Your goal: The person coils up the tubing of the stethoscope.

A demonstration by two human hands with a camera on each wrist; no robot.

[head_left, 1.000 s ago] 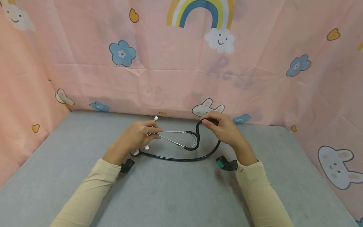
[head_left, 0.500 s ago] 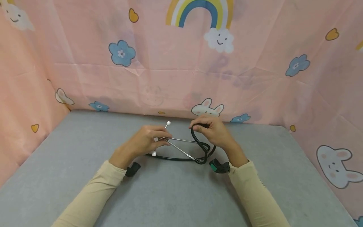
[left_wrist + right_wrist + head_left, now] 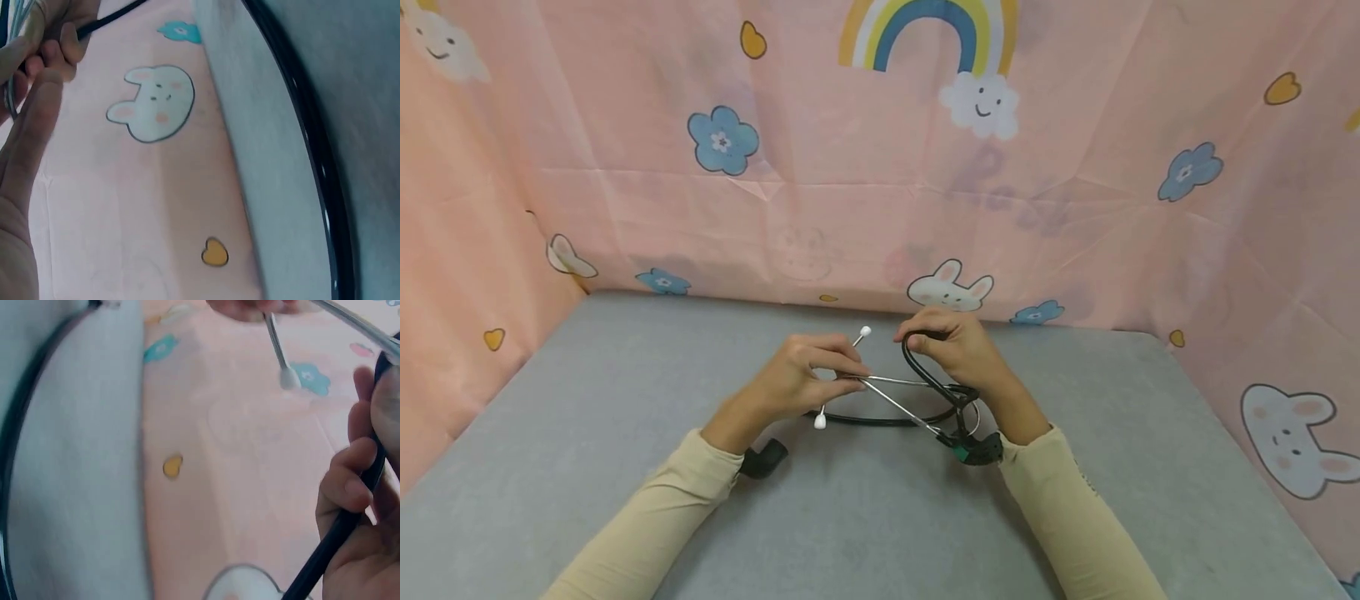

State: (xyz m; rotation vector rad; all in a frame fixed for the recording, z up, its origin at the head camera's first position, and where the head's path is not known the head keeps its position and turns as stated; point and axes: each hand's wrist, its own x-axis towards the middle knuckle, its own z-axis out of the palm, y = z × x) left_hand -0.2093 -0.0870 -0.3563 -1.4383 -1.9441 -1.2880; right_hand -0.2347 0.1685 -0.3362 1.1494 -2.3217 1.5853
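Note:
A stethoscope with black tubing (image 3: 874,422) and two silver metal ear tubes (image 3: 898,407) spans the space between both hands. My left hand (image 3: 808,373) pinches the ear tubes near where they cross, and the white ear tips (image 3: 865,332) stick out above and below it. My right hand (image 3: 957,346) grips a bent length of the black tubing, with fingers curled round it in the right wrist view. From there the tubing drops to the fork beside the right wrist, and a lower stretch (image 3: 319,156) curves along the table. The chest piece is hidden behind the left hand in the head view.
A grey table (image 3: 850,525) lies under both hands. Behind it and at both sides hangs a pink curtain (image 3: 850,208) printed with rainbows, flowers and rabbits. A black camera mount is on each wrist, the left one (image 3: 763,459) close over the table.
The left hand has moved right and slightly nearer with the ear tubes. My right hand has shifted left, bending the tubing into a tighter loop. The chest piece has gone out of sight.

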